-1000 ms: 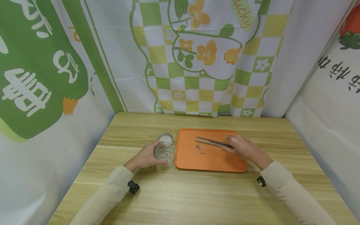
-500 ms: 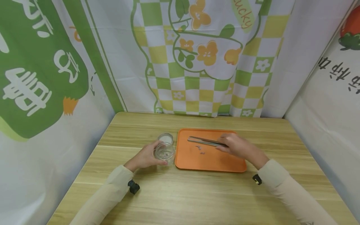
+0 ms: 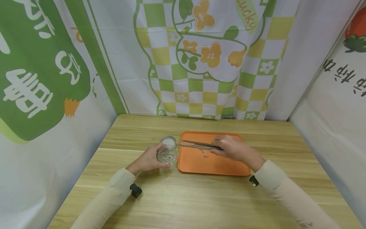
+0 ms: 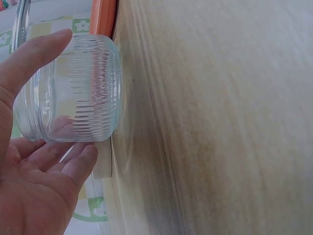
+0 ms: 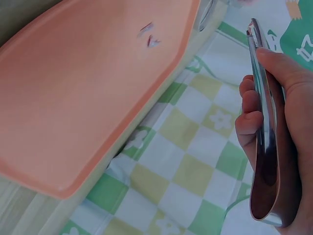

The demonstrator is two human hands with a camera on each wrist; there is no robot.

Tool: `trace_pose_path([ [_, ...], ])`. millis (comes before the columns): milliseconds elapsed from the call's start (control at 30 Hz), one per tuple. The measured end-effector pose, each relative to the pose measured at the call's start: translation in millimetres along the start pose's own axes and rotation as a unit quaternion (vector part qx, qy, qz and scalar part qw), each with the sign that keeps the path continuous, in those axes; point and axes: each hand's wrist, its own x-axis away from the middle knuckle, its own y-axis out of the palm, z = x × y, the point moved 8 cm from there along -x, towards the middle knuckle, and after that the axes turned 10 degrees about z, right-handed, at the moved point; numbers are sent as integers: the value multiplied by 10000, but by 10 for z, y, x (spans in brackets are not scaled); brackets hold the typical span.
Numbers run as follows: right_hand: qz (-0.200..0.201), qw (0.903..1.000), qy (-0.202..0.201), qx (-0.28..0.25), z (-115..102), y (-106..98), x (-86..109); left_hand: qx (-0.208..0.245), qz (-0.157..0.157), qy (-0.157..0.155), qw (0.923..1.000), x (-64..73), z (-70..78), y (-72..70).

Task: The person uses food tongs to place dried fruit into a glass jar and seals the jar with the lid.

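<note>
My left hand (image 3: 148,159) holds a small clear glass jar (image 3: 167,155), thumb on one side and fingers on the other. The jar stands upright on the table beside the tray, its ribbed lower wall showing in the left wrist view; small bits lie inside. My right hand (image 3: 235,149) grips metal tongs (image 3: 198,145) over the orange tray (image 3: 220,166). Their tips (image 5: 252,30) are close together, with a small reddish bit between them, its kind too small to make out. A few tiny pale-and-red pieces (image 3: 205,156) lie on the tray.
A round lid (image 3: 168,141) lies on the wooden table (image 3: 183,197) just behind the jar. Patterned cloth (image 3: 200,95) hangs at the table's back edge, and printed white sheets flank both sides.
My right hand has moved left with the tongs, bringing their tips from above the tray's middle to its left rim near the jar. The left hand and jar have stayed put.
</note>
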Motion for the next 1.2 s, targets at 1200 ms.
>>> trace_pose_path([
  [1200,-272,9994,200,-93,-19,161,-114,35,-7,51,10000,0,14,2],
])
